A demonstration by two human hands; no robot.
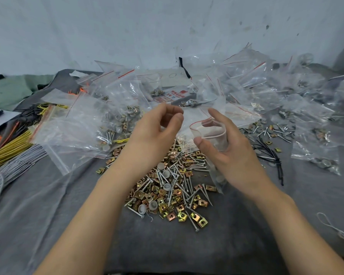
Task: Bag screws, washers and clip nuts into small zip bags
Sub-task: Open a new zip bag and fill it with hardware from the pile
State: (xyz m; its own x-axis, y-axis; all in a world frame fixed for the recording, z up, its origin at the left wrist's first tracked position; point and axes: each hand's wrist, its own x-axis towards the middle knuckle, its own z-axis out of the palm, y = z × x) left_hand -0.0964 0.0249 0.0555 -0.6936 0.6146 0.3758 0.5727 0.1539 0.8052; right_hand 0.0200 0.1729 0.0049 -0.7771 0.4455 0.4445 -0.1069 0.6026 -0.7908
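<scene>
My right hand point(224, 149) grips a small clear zip bag point(213, 133) with a red line at its mouth; the mouth gapes open upward and the bag hangs down past my palm with grey pieces inside. My left hand point(157, 128) hovers just left of the bag's mouth, fingers curled with thumb and fingertips close together; I cannot tell whether they pinch anything. Below both hands lies a loose pile of brass clip nuts point(179, 211), silver screws point(185, 167) and grey washers point(153, 205) on a grey cloth point(187, 251).
Filled zip bags point(111, 116) are heaped behind and to both sides. Bundles of yellow, grey and orange cable ties point(12, 147) lie at the left, black ties point(274, 157) at the right. A white wall stands behind.
</scene>
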